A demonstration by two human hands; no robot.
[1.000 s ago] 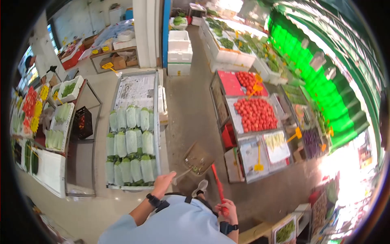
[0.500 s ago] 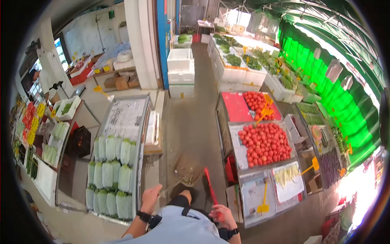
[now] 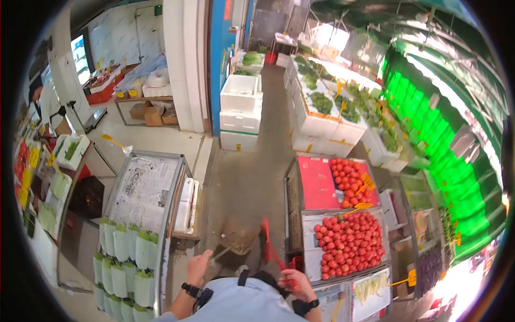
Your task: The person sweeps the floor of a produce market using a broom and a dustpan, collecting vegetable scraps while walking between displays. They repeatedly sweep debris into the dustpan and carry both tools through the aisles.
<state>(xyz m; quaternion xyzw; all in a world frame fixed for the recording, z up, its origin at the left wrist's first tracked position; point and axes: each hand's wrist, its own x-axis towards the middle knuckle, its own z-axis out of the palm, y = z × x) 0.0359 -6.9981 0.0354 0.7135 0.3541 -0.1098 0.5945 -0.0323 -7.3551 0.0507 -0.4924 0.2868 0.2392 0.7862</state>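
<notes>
My left hand [image 3: 198, 268] is closed around the pale stick handle of a dustpan [image 3: 240, 240]. The brownish, see-through-looking pan rests at floor level in front of my feet, with small bits of debris in it. In my right hand [image 3: 296, 284] is the handle of a red broom [image 3: 272, 252], which slants forward and left. Its far end, blurred, is just right of the pan.
To the left stands a rack [image 3: 174, 166] of net-wrapped gourds [image 3: 123, 241]. On the right are red tomatoes [image 3: 351, 244] on a tiered stand and pale long vegetables [image 3: 371, 290]. White foam boxes [image 3: 238, 115] are stacked ahead beside the aisle [image 3: 257, 177]. A person [image 3: 51, 104] is at far left.
I have moved forward along the aisle; the gourd rack and tomato stand are closer and lower in view. The broom's far end has shifted left toward the dustpan. Both hands keep their grips.
</notes>
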